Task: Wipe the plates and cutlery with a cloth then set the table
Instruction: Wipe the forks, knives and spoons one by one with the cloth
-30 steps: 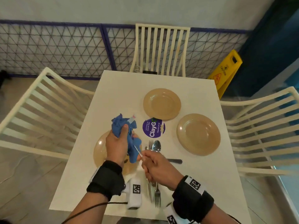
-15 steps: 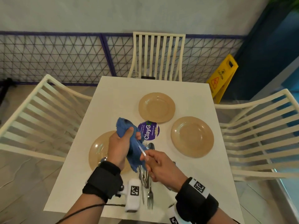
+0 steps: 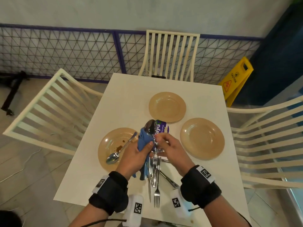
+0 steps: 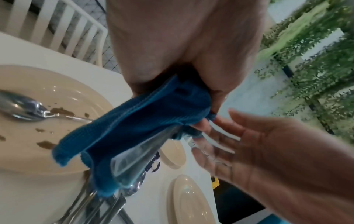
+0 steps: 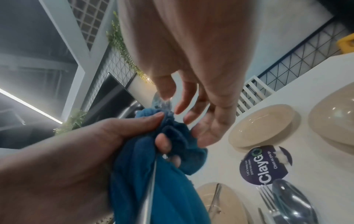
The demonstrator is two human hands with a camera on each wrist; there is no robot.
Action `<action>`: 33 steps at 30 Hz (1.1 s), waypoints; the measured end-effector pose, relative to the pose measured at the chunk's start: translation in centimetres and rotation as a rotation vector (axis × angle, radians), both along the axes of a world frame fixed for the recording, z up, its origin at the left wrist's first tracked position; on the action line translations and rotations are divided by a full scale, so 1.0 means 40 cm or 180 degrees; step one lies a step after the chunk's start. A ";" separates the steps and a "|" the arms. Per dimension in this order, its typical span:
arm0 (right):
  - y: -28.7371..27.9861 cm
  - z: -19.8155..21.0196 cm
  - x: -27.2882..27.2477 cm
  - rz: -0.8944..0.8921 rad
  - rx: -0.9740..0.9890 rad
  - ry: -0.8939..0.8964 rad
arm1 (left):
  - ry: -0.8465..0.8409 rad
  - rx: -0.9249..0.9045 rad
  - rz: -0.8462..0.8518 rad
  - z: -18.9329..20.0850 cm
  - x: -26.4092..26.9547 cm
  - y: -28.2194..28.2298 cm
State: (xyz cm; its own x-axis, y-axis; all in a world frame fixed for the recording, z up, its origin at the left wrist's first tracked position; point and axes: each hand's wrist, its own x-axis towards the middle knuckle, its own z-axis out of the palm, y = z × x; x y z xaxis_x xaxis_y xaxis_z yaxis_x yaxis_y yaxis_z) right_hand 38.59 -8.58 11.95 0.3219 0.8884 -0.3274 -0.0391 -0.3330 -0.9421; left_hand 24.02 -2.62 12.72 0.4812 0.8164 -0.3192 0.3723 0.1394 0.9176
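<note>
Since a second ago the spoon (image 3: 150, 126) has turned over in the cloth (image 3: 144, 141): its bowl now stands up above the blue bundle, where before the right hand (image 3: 170, 153) pinched the thin handle low down and drew it through. That right hand has let go — its fingers (image 5: 184, 103) are spread and loosely bent, the tips just at the spoon's bowl and the top fold of the cloth, gripping nothing that I can see.

On the left hand (image 3: 132, 158) the fingers (image 5: 162, 142) and thumb are curled tight round the cloth with the spoon's handle wrapped inside; the handle runs down and out below the fist in the right wrist view.

I judge the spoon to be light, stiff and smooth — polished metal that slides easily, so the cloth is what gives a hold on it. The narrow handle is the place to take it; the bowl is wide and slick. The cloth is soft and limp and bunches wherever it is squeezed.

Outward from the hands, a second spoon (image 3: 114, 157) lies on the near left plate (image 3: 106, 143), which carries brown smears. More forks and knives (image 3: 155, 177) lie in a loose pile on the surface (image 3: 131, 99) below the hands. Two more plates, the far plate (image 3: 167, 106) and the right plate (image 3: 202, 138), look unsoiled, with a round purple sticker (image 3: 161, 127) between them and the hands.
</note>
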 end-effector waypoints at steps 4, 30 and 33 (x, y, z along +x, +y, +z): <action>0.055 -0.001 -0.008 -0.0282 0.0234 -0.0505 | 0.0277 0.0114 -0.0393 0.000 0.001 -0.009; 0.108 -0.078 0.093 -0.1879 -0.0167 0.0932 | 0.0769 -0.0280 -0.1177 -0.086 -0.079 0.025; 0.099 -0.128 0.105 -0.2016 -0.0330 0.0875 | 0.0975 -0.0278 -0.1113 -0.094 -0.138 0.067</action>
